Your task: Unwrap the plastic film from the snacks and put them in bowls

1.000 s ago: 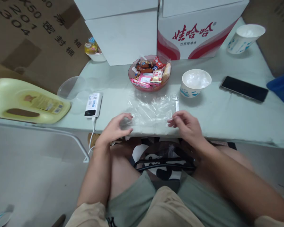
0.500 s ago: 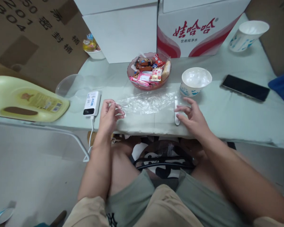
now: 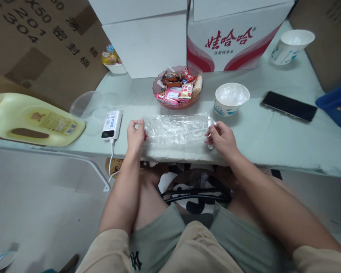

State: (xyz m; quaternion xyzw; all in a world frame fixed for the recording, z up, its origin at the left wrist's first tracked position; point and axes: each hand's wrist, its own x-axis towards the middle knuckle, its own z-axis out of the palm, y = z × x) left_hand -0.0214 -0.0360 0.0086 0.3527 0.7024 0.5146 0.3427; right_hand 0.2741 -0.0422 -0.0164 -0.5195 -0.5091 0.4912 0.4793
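A crinkled sheet of clear plastic film [image 3: 174, 131] stretches between my hands, over the near edge of the table. At its left end, my left hand [image 3: 136, 134] is closed in a pinch on the film. The right end is pinched between the thumb and fingers of my right hand [image 3: 221, 137]. A narrow white strip [image 3: 210, 146] lies upright along that end, partly covered by my right fingers. Just behind the film stands a pink bowl [image 3: 177, 106] of wrapped snacks. A white paper cup [image 3: 226, 110] stands behind my right hand.
A white power bank [image 3: 113, 123] with a cable lies left of my left hand. Further left is a yellow jug [image 3: 53, 117]. A black phone [image 3: 289, 106] and a second paper cup [image 3: 287, 51] are at right. White cartons [image 3: 233, 41] stand at the back.
My right hand has closed from spread fingers onto the film's right end. My left hand has shifted slightly right, and the film now lies wider and flatter.
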